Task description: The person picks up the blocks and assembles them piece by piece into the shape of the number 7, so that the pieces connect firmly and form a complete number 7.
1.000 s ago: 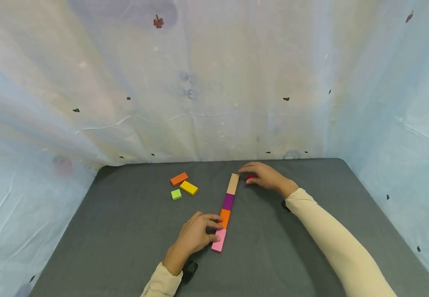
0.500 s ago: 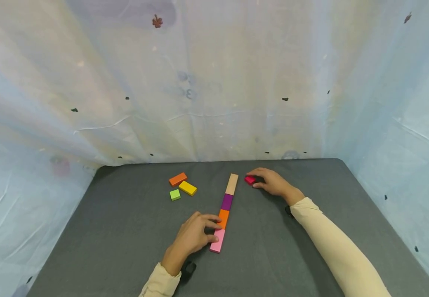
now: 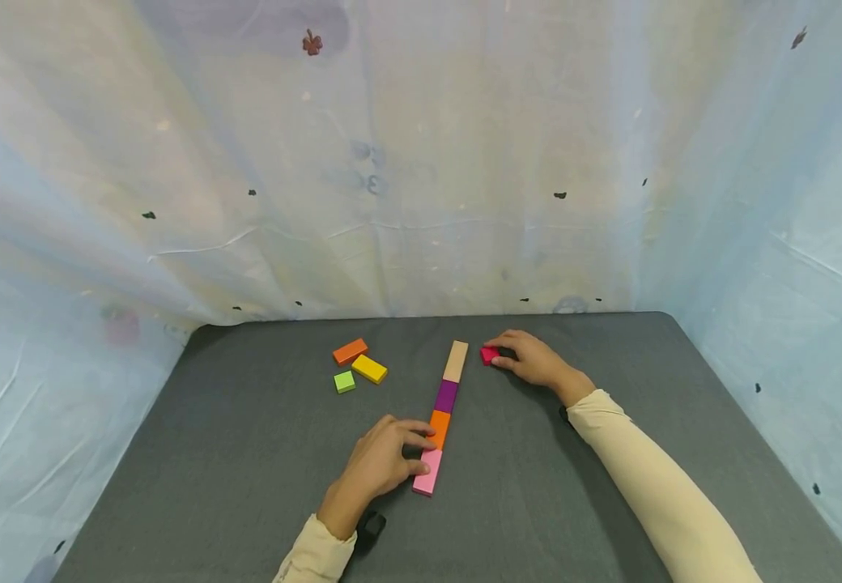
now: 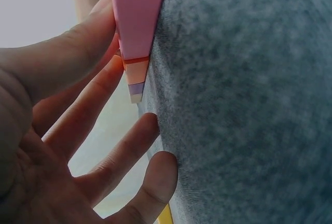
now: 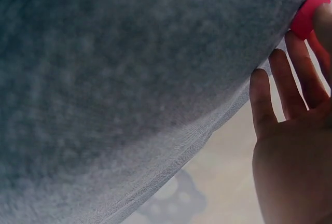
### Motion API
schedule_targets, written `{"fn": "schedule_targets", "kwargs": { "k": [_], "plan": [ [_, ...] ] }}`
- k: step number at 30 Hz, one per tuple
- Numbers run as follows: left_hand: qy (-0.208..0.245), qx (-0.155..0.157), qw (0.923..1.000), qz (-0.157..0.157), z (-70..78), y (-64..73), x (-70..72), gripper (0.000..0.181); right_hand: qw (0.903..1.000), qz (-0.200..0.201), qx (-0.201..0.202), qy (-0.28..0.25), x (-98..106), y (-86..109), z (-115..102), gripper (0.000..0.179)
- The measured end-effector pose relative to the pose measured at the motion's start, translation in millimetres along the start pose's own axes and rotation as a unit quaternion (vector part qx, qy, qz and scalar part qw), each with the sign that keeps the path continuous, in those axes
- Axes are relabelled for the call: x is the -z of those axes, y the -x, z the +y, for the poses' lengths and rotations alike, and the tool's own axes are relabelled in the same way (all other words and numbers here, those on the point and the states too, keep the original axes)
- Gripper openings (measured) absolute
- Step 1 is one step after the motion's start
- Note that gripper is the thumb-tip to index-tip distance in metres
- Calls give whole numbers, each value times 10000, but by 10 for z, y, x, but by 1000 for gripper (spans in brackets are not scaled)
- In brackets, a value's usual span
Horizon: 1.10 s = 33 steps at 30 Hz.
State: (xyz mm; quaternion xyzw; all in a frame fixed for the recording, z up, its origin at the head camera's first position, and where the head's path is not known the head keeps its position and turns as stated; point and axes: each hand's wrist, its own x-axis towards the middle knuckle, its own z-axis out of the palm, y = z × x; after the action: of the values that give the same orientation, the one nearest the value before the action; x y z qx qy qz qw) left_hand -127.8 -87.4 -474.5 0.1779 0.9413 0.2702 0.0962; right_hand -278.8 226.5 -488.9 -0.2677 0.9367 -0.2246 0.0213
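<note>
Fingers of the left hand point(image 3: 379, 461) are lightly bent and grasp nothing: the thumb touches the pink block point(image 3: 427, 479) and fingertips rest at the orange block point(image 3: 440, 424) beyond it. This light contact appears intended to steady the near end of the row rather than to lift it.

Fingers of the right hand point(image 3: 536, 361) hold the red block point(image 3: 489, 356) in a pinch between thumb and fingertips. In the right wrist view the other fingers are spread clear of it. A pinch of this kind leaves part of the block exposed, which presumably makes it easy to turn or set down.

The red block is low over the bench point(image 3: 246, 461), near the far end of the row but apart from it. The purple block point(image 3: 446, 397) and tan block point(image 3: 455, 361) complete the row, set end to end, probably to form one straight strip.

Left of the row lie a yellow block point(image 3: 369, 369), a green block point(image 3: 344, 381) and a second orange block point(image 3: 350, 351), grouped at odd angles, seemingly as unplaced stock.
</note>
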Motion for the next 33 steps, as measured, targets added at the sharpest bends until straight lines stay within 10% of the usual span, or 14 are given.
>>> {"fn": "schedule_targets", "kwargs": {
  "k": [33],
  "plan": [
    [-49, 102, 9999, -69, 11, -24, 6, 29, 9988, 403, -250, -130, 9, -147, -83, 42]
  ]
}}
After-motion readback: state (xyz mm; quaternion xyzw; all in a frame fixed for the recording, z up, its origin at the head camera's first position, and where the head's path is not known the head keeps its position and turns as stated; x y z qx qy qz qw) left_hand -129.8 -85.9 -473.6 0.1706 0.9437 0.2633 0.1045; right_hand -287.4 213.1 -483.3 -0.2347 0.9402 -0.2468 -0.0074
